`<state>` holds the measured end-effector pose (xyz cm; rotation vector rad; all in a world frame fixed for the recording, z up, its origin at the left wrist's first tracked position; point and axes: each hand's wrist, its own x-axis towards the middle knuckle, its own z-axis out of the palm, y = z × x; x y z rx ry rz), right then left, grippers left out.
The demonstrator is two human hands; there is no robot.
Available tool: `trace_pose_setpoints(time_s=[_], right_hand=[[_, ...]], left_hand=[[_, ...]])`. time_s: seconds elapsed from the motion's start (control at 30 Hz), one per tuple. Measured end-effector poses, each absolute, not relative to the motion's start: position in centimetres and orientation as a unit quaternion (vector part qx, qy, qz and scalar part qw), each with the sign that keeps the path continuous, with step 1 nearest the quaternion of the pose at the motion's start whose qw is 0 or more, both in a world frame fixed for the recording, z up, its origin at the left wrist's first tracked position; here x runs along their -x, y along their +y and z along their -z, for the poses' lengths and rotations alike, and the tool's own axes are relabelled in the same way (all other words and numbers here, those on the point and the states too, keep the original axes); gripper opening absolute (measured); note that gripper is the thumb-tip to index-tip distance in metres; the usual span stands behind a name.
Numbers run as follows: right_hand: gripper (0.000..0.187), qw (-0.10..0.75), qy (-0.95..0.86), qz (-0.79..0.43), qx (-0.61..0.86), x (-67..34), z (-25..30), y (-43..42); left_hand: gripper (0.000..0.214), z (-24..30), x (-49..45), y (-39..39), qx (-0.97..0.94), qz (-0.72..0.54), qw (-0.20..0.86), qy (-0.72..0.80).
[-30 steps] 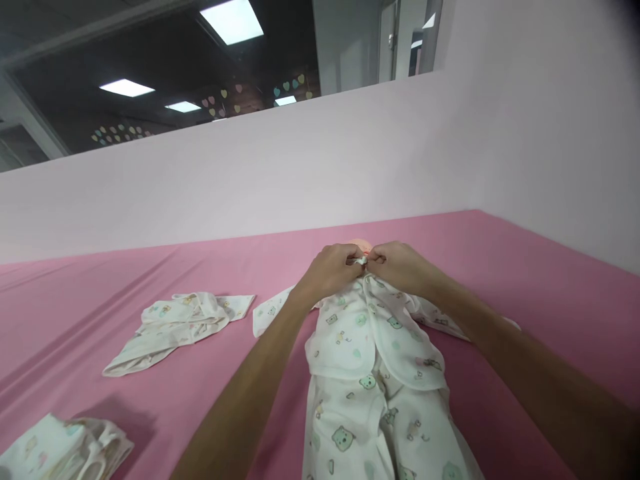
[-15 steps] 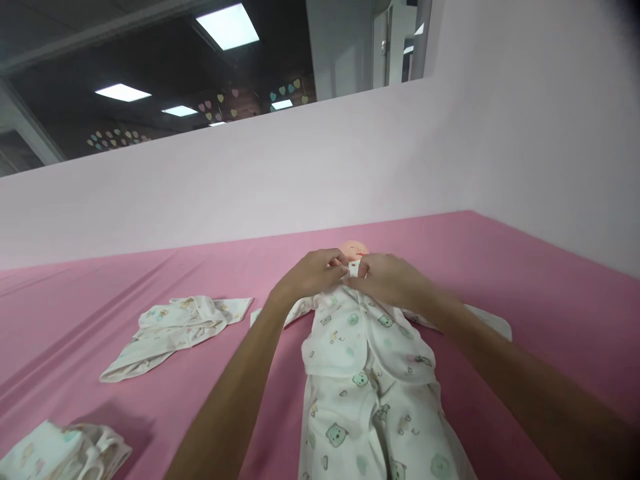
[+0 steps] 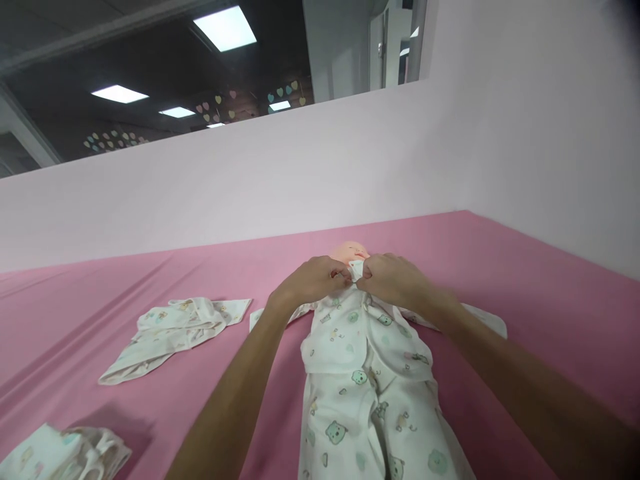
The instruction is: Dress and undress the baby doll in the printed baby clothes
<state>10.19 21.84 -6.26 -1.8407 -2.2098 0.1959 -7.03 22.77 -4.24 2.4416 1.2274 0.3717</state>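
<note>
A baby doll (image 3: 350, 251) lies on its back, dressed in a white printed baby jacket (image 3: 337, 337) and matching trousers (image 3: 335, 427). My left hand (image 3: 320, 279) pinches the jacket's neckline from the left side, just below the doll's chin. On the other side of the collar, my right hand (image 3: 393, 279) is closed on the jacket's edge. The fingertips of both hands almost meet at the neck opening. Down the chest the front edges come together, then part near the hem. The sleeves stretch out to both sides, partly covered by my forearms.
A pink sheet (image 3: 210, 380) covers the surface, with creases at the left. A crumpled printed garment (image 3: 175, 333) lies left of the doll. Another folded one (image 3: 65, 453) is at the lower left. A white wall (image 3: 225, 193) rises behind, with a window (image 3: 160, 60) above.
My left hand has shifted slightly right and down along the neckline, closer to my right hand. More of the doll's head shows above the hands. The garments on the left stay put.
</note>
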Motion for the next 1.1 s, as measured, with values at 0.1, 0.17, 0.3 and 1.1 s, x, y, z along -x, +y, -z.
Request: trace_pose_setpoints(time_s=[0.1, 0.17, 0.3, 1.1], right_hand=[[0.018, 0.133, -0.764, -0.068, 0.628, -10.3, 6.3, 21.9], [0.018, 0.135, -0.765, -0.065, 0.627, -10.4, 6.4, 22.0], [0.018, 0.128, -0.759, -0.047, 0.636, -10.4, 6.6, 22.1], [0.030, 0.217, -0.741, -0.079, 0.631, -12.0, 5.5, 22.0]], left_hand=[[0.027, 4.1, 7.0, 22.5, -0.871, -0.129, 0.186, 0.435], [0.027, 4.0, 7.0, 22.4, -0.870, -0.129, 0.184, 0.438], [0.027, 4.0, 6.8, 22.2, -0.865, -0.129, 0.190, 0.447], [0.022, 2.3, 7.6, 21.3, -0.840, -0.155, 0.232, 0.465]])
